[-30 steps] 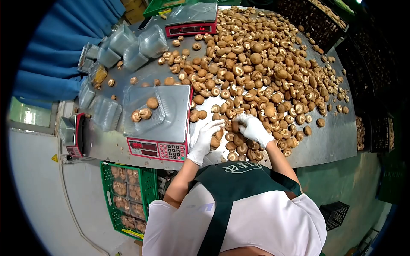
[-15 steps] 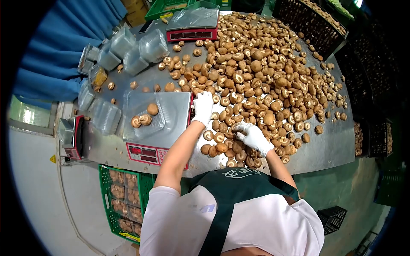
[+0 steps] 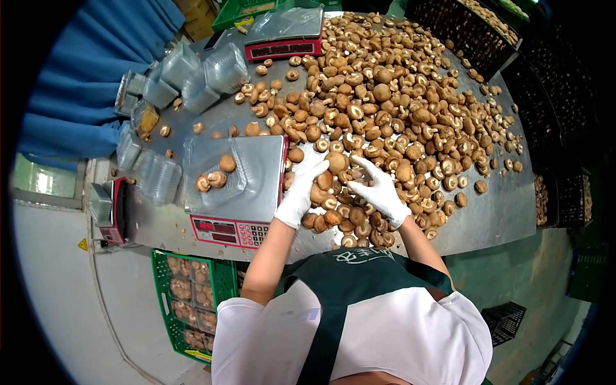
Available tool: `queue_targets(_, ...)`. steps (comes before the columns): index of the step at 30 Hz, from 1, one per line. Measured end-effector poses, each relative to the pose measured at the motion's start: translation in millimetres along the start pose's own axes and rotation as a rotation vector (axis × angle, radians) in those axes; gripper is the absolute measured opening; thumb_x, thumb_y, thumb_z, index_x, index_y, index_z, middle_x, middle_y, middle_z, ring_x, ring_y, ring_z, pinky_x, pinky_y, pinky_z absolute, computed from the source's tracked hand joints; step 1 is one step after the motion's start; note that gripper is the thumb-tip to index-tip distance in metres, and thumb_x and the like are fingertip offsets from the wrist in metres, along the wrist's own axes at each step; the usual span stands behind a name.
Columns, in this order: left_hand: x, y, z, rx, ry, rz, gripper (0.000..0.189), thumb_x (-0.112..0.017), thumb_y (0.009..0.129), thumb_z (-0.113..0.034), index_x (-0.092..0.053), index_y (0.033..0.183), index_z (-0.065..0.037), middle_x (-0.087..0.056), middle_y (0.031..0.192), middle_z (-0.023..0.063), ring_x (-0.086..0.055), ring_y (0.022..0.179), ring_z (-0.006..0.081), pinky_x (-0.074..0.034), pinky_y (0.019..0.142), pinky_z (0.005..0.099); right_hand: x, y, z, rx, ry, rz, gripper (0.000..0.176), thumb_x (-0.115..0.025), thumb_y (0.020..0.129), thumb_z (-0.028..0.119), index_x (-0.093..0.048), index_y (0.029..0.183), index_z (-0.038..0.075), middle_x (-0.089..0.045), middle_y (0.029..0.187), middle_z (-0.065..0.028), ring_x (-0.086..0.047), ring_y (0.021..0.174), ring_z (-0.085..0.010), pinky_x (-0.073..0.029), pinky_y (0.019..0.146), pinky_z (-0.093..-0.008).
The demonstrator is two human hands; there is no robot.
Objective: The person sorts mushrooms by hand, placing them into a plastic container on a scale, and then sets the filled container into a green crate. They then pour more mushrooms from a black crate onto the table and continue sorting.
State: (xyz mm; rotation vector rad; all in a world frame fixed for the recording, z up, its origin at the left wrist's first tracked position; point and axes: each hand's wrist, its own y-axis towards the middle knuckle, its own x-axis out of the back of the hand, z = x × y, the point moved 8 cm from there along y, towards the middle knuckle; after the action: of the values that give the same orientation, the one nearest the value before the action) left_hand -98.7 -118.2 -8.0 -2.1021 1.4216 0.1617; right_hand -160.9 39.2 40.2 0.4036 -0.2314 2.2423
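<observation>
My left hand [image 3: 300, 196], in a white glove, reaches with outstretched fingers along the near left side of a heap of brown shiitake mushrooms [image 3: 420, 115]. Opposite it, my gloved right hand [image 3: 383, 196] has thumb and fingers apart among the mushrooms. Between the two palms lie several mushrooms, a large round cap [image 3: 336, 162] near the fingertips. Left of my left hand is a digital scale [image 3: 266, 173], bearing a clear plastic tray [image 3: 236, 189] with a few mushrooms in it.
Several empty clear trays [image 3: 160, 176] stand at the left. A second scale [image 3: 282, 48] sits at the back; another scale [image 3: 117, 215] is at the left edge. A green crate [image 3: 163, 301] of packed mushrooms is below. A dark crate [image 3: 462, 38] stands at the back right.
My left hand has drawn back toward me from beside the scale and turned its fingers inward. The right hand has spread its thumb and fingers. Mushrooms between them have shifted.
</observation>
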Motion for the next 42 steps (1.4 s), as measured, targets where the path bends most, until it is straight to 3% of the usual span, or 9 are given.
queue_targets(3, -8, -15, 6, -0.022, -0.002, 0.096, 0.040, -0.052, 0.092, -0.019, -0.050, 0.127, 0.000, -0.056, 0.123, 0.0089, -0.055, 0.109, 0.0160, -0.047, 0.088, 0.0266, -8, 3, 20, 0.166, 0.033, -0.013, 0.060, -0.071, 0.078, 0.017, -0.046, 0.131, 0.008, -0.062, 0.112, -0.0119, -0.061, 0.091, -0.0153, -0.049, 0.082, -0.0274)
queue_targets(11, -30, -49, -4, 0.027, 0.026, 0.252, 0.057, -0.054, 0.085, -0.015, -0.037, 0.137, 0.001, -0.048, 0.131, 0.0121, -0.045, 0.121, 0.0190, -0.033, 0.103, 0.0280, -10, -3, -7, -0.054, 0.437, -0.042, 0.051, -0.067, 0.083, 0.022, -0.050, 0.129, 0.008, -0.061, 0.114, -0.0109, -0.060, 0.092, -0.0134, -0.048, 0.083, -0.0256)
queue_targets(14, -39, -51, 5, 0.010, 0.007, 0.248, 0.054, -0.054, 0.085, -0.012, -0.038, 0.135, 0.003, -0.050, 0.128, 0.0120, -0.050, 0.116, 0.0196, -0.039, 0.099, 0.0293, -17, -16, 14, 0.213, -0.091, 0.042, 0.058, -0.067, 0.082, 0.024, -0.044, 0.134, 0.011, -0.051, 0.128, -0.0165, -0.051, 0.117, -0.0264, -0.040, 0.098, -0.0349)
queue_targets(19, -16, -53, -17, -0.049, 0.090, 0.041, 0.048, -0.056, 0.085, -0.013, -0.045, 0.131, -0.004, -0.059, 0.107, 0.0082, -0.063, 0.084, 0.0155, -0.053, 0.068, 0.0253, 2, -28, 4, 0.113, -0.040, -0.040, 0.059, -0.067, 0.082, 0.027, -0.044, 0.134, 0.011, -0.051, 0.128, -0.0188, -0.049, 0.120, -0.0280, -0.039, 0.100, -0.0351)
queue_targets(21, 27, -55, -62, -0.377, 0.299, -0.213, 0.044, -0.057, 0.086, -0.015, -0.049, 0.127, -0.005, -0.060, 0.099, 0.0065, -0.062, 0.069, 0.0137, -0.050, 0.054, 0.0229, 21, -34, -12, 0.042, 0.004, -0.116, 0.055, -0.067, 0.082, 0.026, -0.047, 0.132, 0.010, -0.057, 0.122, -0.0169, -0.055, 0.112, -0.0241, -0.043, 0.095, -0.0342)
queue_targets(25, 86, -107, -160, -1.003, 0.764, -0.724, 0.047, -0.060, 0.084, -0.005, -0.048, 0.129, -0.005, -0.057, 0.115, 0.0109, -0.059, 0.094, 0.0208, -0.048, 0.080, 0.0289, 75, -57, -40, -0.110, 0.067, -0.311, 0.052, -0.063, 0.083, 0.029, -0.051, 0.128, 0.008, -0.059, 0.120, -0.0119, -0.061, 0.100, -0.0215, -0.049, 0.086, -0.0312)
queue_targets(27, 101, -114, -176, -1.043, 1.296, -0.818, 0.051, -0.061, 0.083, -0.006, -0.046, 0.132, -0.008, -0.055, 0.118, 0.0139, -0.057, 0.101, 0.0280, -0.045, 0.086, 0.0328, 109, -72, -54, -0.183, 0.025, -0.435, 0.052, -0.063, 0.082, 0.027, -0.050, 0.129, 0.008, -0.061, 0.117, -0.0088, -0.060, 0.091, -0.0160, -0.049, 0.083, -0.0276)
queue_targets(31, 168, -79, -142, -0.595, 1.486, -0.659, 0.062, -0.066, 0.075, -0.007, -0.047, 0.133, -0.014, -0.053, 0.121, 0.0155, -0.054, 0.105, 0.0309, -0.044, 0.089, 0.0372, 180, -111, -92, -0.138, 0.055, -0.857, 0.036, -0.065, 0.084, 0.017, -0.060, 0.118, 0.007, -0.066, 0.102, -0.0052, -0.061, 0.089, -0.0124, -0.049, 0.081, -0.0252)
queue_targets(42, 104, -84, -147, -0.657, 1.691, -0.654, 0.070, -0.060, 0.062, -0.005, -0.047, 0.131, -0.013, -0.045, 0.132, 0.0197, -0.044, 0.120, 0.0362, -0.035, 0.101, 0.0425, 283, -235, -250, -0.295, -0.072, -1.556, 0.047, -0.054, 0.092, 0.030, -0.049, 0.126, -0.002, -0.054, 0.124, -0.0171, -0.051, 0.112, -0.0248, -0.038, 0.096, -0.0334)
